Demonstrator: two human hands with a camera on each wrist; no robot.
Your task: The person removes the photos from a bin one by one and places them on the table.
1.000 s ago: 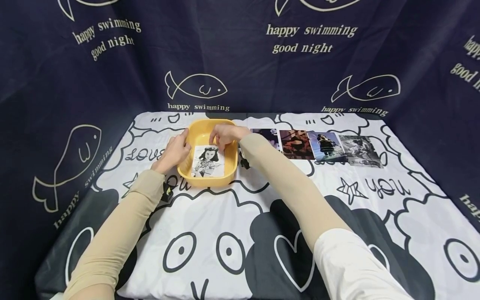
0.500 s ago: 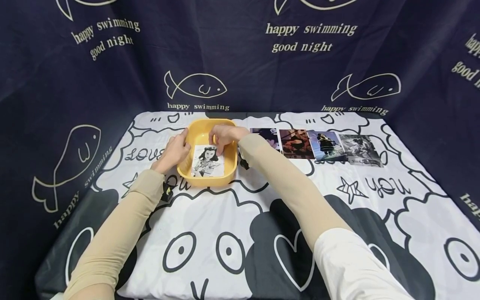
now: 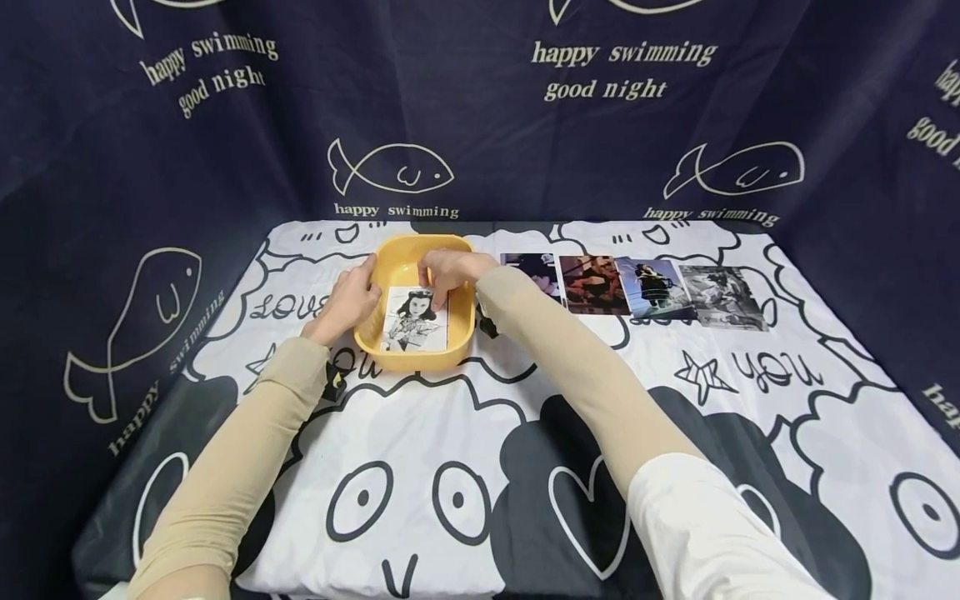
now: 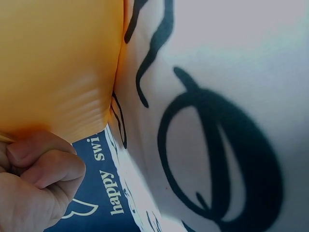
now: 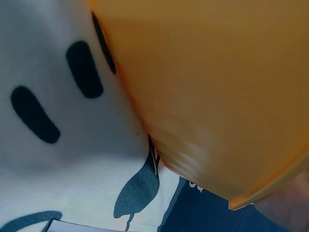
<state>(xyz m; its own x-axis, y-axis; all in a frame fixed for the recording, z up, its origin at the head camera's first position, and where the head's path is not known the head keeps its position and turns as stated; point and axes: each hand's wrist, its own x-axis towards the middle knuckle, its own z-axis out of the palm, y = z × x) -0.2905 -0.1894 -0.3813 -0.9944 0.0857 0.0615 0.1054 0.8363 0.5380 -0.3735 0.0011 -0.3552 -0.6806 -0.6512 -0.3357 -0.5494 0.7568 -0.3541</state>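
Left hand: it rests against the left outer wall of the yellow tub, the thumb reaching over the rim. In the left wrist view the fingers are curled and press on the orange-yellow wall from outside, so the hand grips the tub by its left edge.

Yellow tub: it stands on the worktop, in the far left part of the patterned cloth, between the two hands. It is a rounded rectangular tub with low walls, upright.

Black-and-white photo: it lies inside the tub on the bottom, face up, and shows a portrait. Its near edge is close to the near wall of the tub. Its far edge is just under the fingertips of the right hand.

Right hand: it comes over the far right rim of the tub, the fingers bent down into it. The fingertips touch the top edge of the photo; if they pinch it or only press on it, I cannot tell. The right wrist view shows only the outer wall of the tub and a small part of the hand under the rim.

Row of photos: four pictures lie flat on the worktop to the right of the tub, side by side, well apart from the hands.

Backdrop: dark blue cloth with fish drawings behind the worktop.
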